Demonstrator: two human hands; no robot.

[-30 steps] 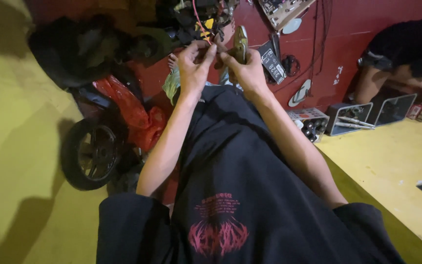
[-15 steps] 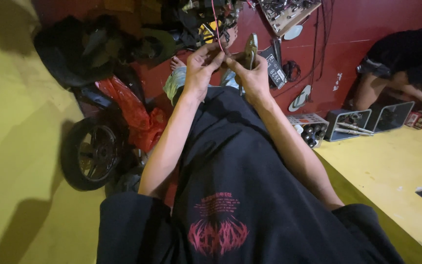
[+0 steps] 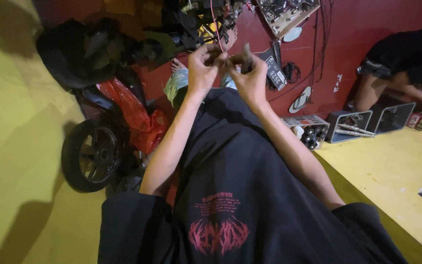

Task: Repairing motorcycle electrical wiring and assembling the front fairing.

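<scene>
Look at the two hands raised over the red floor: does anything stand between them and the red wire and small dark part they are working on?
Nothing visible does. The left hand pinches the red wire, and the right hand holds the small dark part; fingertips meet directly, with nothing between.

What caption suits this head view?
Both hands, left and right, pinch a red wire above a motorbike.

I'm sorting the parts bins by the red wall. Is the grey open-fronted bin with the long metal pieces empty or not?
Not empty: the grey bin holds a few long metal pieces lying across its open front.
</scene>
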